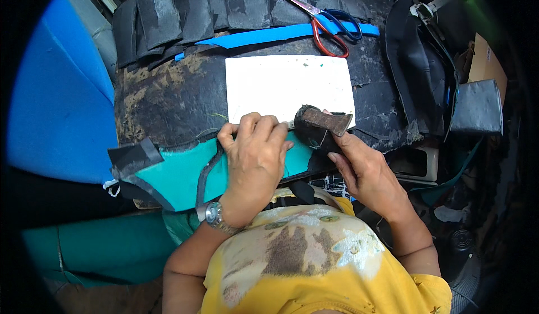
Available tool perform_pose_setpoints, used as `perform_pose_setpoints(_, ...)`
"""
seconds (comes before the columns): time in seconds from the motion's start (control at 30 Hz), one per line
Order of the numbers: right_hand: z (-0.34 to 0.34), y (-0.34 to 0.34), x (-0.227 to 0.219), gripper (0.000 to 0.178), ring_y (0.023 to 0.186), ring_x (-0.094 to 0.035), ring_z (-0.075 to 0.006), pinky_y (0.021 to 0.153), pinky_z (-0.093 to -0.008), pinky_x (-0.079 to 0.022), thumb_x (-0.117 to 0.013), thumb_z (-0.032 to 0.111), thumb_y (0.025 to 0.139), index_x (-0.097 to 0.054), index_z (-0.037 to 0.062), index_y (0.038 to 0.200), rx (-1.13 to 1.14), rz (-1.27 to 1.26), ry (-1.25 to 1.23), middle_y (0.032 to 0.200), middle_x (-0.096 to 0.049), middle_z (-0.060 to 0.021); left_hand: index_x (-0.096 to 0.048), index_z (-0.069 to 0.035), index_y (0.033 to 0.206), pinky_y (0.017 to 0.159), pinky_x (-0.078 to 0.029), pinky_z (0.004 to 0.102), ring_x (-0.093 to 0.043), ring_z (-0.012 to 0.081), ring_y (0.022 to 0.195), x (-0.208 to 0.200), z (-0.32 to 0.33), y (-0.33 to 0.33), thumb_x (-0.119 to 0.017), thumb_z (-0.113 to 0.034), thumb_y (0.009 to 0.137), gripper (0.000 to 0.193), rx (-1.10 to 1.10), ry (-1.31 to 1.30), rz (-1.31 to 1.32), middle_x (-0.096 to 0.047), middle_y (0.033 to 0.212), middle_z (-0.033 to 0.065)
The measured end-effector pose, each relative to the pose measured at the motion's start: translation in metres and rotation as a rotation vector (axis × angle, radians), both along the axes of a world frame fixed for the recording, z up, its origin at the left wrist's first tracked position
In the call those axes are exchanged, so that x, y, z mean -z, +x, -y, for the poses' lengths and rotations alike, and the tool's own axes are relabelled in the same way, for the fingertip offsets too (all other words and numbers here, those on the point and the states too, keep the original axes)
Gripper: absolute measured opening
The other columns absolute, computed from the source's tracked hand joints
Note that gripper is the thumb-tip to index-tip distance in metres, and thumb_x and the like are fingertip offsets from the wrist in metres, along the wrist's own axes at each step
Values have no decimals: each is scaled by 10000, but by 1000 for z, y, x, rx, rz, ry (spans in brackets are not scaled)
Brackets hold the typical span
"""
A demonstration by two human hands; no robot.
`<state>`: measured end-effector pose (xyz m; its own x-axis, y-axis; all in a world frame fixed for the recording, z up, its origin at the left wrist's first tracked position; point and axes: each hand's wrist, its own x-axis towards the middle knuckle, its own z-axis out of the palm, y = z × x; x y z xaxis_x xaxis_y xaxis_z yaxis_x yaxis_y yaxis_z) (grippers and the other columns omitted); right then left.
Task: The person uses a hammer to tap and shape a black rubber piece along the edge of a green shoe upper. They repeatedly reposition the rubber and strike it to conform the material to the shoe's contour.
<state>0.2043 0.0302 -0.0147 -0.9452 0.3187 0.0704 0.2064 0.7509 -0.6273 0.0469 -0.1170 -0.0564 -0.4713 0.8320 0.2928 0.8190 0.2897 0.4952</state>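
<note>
Teal leather piece [179, 176], edged with a dark strip, lies on the near edge of the dark, worn bench [168, 98], its long axis running left to right across the view; the left end, carrying a grey patch [133, 157], sits toward the blue surface [56, 106], and the right end passes under the hands. Left hand [255, 151] rests palm down on the piece, fingers [264, 126] curled and pressed together against the material at its upper edge; a wristwatch [213, 214] is on that wrist. Right hand [365, 173] grips a dark, worn hammer-like tool [323, 122], fingers wrapped around its lower part; the tool's head lies roughly crosswise, its broader end pointing right, just beside the left fingertips and over the lower edge of a white rectangular sheet [289, 86]. Whether the tool touches the teal piece cannot be told. Farther back: a blue strip [264, 35] lying left to right, scissors [323, 19] with one red and one blue handle loop, blades pointing up-left, and a row of overlapping dark grey cut pieces [185, 10]. Dark folded material [421, 61] is stacked at the right. The person wears a stained yellow shirt [314, 258].
</note>
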Motion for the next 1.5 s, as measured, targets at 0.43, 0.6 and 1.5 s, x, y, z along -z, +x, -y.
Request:
perform_pose_setpoints(0.43, -4, -6, -6, 625, 863, -675, -405, 750, -447, -560, -645, -21, 929, -451, 55, 1518, -42, -15, -36, 991, -653, -225, -723, 8, 1086, 812, -496, 411, -576, 295, 950, -5, 5, -5, -768, -90, 811, 296, 101, -139, -66, -620, 1033, 108)
perform_pose_setpoints(0.6, -3, -3, 0, 665, 809, -659, -402, 713, -462, -551, -651, -8, 927, -417, 81, 1542, -36, -60, -12, 929, -631, -202, -722, 43, 1045, 816, -499, 409, -579, 293, 965, -9, 4, -4, -761, -81, 814, 265, 125, -152, -94, -619, 1049, 118)
perform_pose_setpoints(1.5, -18, 33, 8, 630, 1017, -700, -423, 834, -451, -564, -660, 51, 963, -439, 138, 1545, 137, -31, -135, 1151, -692, -256, -647, 11, 1205, 840, -468, 413, -567, 310, 955, -44, -11, -17, -611, -109, 951, 283, 400, -396, -111, -588, 1001, 155)
